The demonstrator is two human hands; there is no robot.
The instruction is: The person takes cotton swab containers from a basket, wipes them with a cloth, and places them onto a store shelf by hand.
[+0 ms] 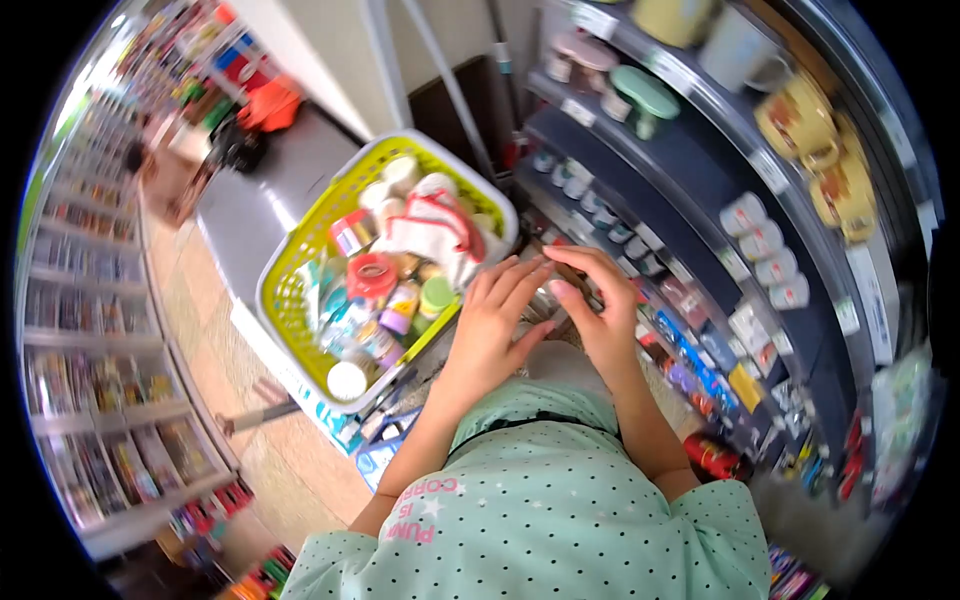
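Fingers first: on our left hand (492, 325) they're lightly bent and close together, thumb angled out towards our right hand (602, 305). Our right index finger reaches across near the left fingertips, right thumb apart from it. Something blurry sits between the hands; can't tell what, or whether we're pinching it. Just beside the left hand: yellow-green basket (292, 262), pale rim, full of small goods. Inside: white cloth with red edging (425, 235), round red item (371, 275), green-capped container (437, 293), and white round lid (349, 380) at the near end. Grey surface (262, 205) past the basket's far left side. To our right, dark shelves (640, 150) with yellow mugs (797, 118) and white cups (762, 241).
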